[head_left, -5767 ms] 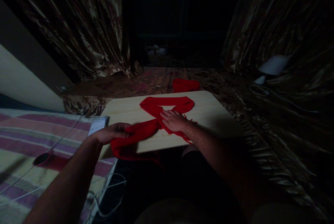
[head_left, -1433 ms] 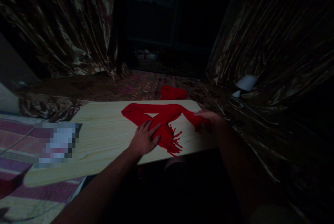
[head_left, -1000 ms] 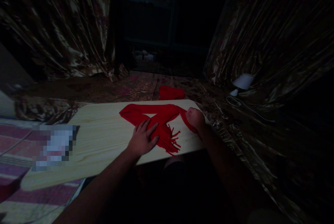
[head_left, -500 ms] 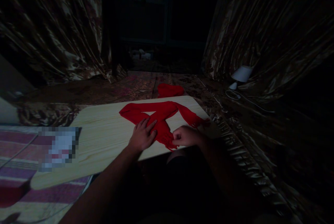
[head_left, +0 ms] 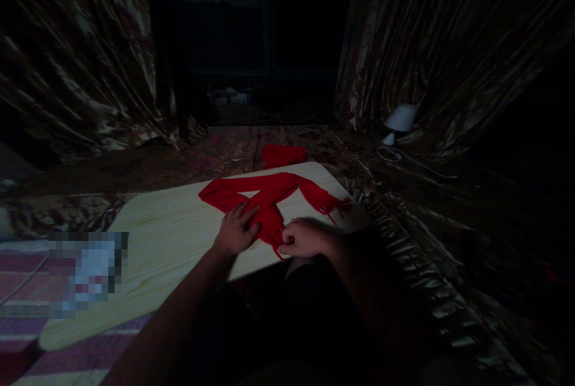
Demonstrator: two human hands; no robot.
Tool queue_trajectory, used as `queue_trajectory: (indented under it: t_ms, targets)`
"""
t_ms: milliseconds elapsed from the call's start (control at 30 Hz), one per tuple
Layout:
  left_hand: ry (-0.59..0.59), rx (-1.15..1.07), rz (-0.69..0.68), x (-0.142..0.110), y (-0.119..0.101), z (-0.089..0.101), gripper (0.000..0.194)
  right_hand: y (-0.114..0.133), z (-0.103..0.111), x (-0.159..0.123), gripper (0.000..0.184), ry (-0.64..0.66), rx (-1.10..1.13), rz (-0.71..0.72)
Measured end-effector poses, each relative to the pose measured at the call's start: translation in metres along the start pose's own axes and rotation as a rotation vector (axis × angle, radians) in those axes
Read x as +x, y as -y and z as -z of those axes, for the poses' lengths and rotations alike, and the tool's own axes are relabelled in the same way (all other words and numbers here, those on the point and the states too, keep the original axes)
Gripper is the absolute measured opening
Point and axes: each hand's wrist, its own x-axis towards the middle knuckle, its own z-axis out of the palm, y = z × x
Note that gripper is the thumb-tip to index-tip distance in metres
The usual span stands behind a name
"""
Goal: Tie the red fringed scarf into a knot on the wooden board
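Note:
A red scarf [head_left: 272, 218] with fringed ends lies folded and crossed over itself on a pale wooden board [head_left: 157, 242]. My left hand [head_left: 236, 230] rests flat on the scarf near its lower end, fingers spread. Close to the board's front edge, my right hand [head_left: 303, 237] has its fingers curled in a pinch at the fringe of that end. The scarf's other fringed end [head_left: 330, 203] lies loose toward the right side of the board.
Beyond the board's far edge sits another red cloth item [head_left: 283, 154]. A small white lamp [head_left: 399, 119] with a cord stands at the right. At the left, a blurred-out object [head_left: 92, 272] lies by the board, over striped fabric [head_left: 22, 296]. Patterned curtains [head_left: 81, 56] hang behind.
The view has shifted slightly, moving the scene a little leftward. My left hand stays flat on the scarf, and my right hand remains curled at the fringe.

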Motion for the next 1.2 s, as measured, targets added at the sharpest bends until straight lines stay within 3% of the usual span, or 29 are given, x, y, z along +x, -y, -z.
queue_trajectory:
  t_ms: [100,233,300,467,567,700,867,933,1033,1100,1200]
  targets:
    - [0.002,-0.005,0.008,-0.001,-0.001,0.0,0.055,-0.019,0.008,-0.01,0.021,0.029,0.066,-0.119]
    - [0.005,-0.015,0.016,0.0,-0.002,0.001,0.055,-0.04,0.008,-0.014,0.014,-0.205,0.105,-0.175]
    - [0.003,-0.013,0.019,0.0,-0.002,0.001,0.055,-0.036,0.004,-0.01,0.018,-0.242,0.13,-0.161]
    - [-0.009,-0.017,0.015,0.0,-0.002,0.002,0.053,-0.003,-0.002,0.005,0.025,-0.1,0.077,-0.086]
    - [-0.003,-0.023,0.015,0.0,-0.001,0.002,0.053,0.011,-0.003,0.012,0.034,-0.014,-0.053,-0.119]
    - [0.028,-0.024,0.039,0.001,-0.001,0.0,0.054,0.011,0.004,0.011,0.039,0.009,-0.195,-0.203]
    - [0.027,-0.033,0.045,0.001,-0.001,-0.001,0.055,-0.002,0.018,-0.003,0.046,0.177,-0.334,-0.314]
    - [0.01,-0.036,0.031,0.002,-0.001,-0.002,0.055,-0.003,0.018,-0.007,0.038,0.135,-0.293,-0.273]
    - [-0.001,-0.039,0.017,0.002,0.0,-0.003,0.055,0.001,0.009,-0.005,0.02,-0.04,-0.151,-0.069]
    - [-0.002,-0.04,0.014,0.002,0.0,-0.002,0.056,0.005,-0.001,0.0,0.025,-0.083,-0.116,0.064]
    - [-0.011,-0.043,0.01,0.001,-0.001,-0.002,0.056,0.011,-0.014,0.008,0.037,-0.06,-0.168,0.085]
